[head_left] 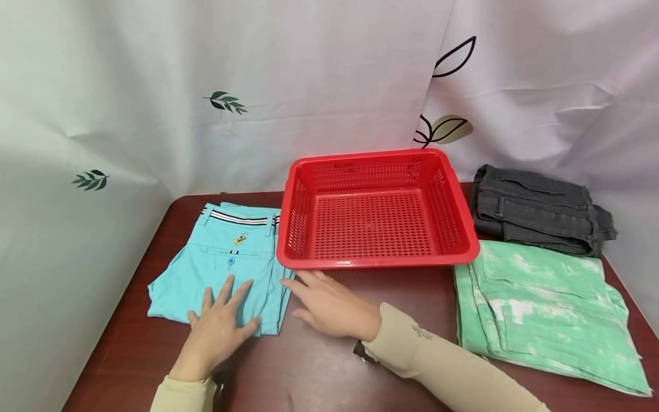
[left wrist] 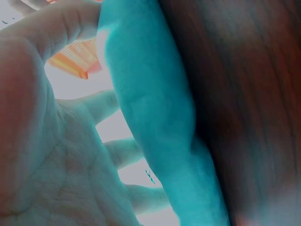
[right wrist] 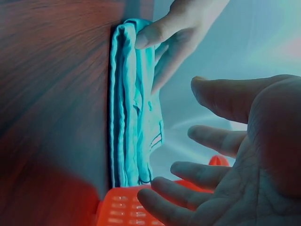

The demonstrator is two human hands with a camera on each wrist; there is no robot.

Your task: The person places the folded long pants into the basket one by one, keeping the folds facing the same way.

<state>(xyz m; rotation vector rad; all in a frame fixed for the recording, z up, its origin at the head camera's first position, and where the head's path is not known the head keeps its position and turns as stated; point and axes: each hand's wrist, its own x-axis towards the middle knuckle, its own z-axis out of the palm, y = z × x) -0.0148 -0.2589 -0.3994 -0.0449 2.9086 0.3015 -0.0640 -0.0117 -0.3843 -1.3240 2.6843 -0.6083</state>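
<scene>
Light blue trousers [head_left: 190, 280], folded, with a striped waistband and a small embroidered emblem, lie at the left of the table. My left hand [head_left: 216, 329] rests on their lower part with fingers spread; in the left wrist view its fingertips [left wrist: 101, 106] meet the folded cloth [left wrist: 150, 108]. Just right of the trousers, my right hand [head_left: 334, 306] reaches below the front rim of a red plastic basket [head_left: 381, 263]. Its fingers are extended and loosely spread, and the right wrist view shows nothing in the palm [right wrist: 263, 188]. The basket holds nothing and overlaps the trousers' upper right edge.
Folded dark grey jeans [head_left: 540, 209] lie at the back right. In front of them are folded green-and-white tie-dye trousers [head_left: 556, 315]. All stand on a dark red-brown table [head_left: 309, 377], with a pale leaf-print curtain [head_left: 309, 86] behind and along the sides.
</scene>
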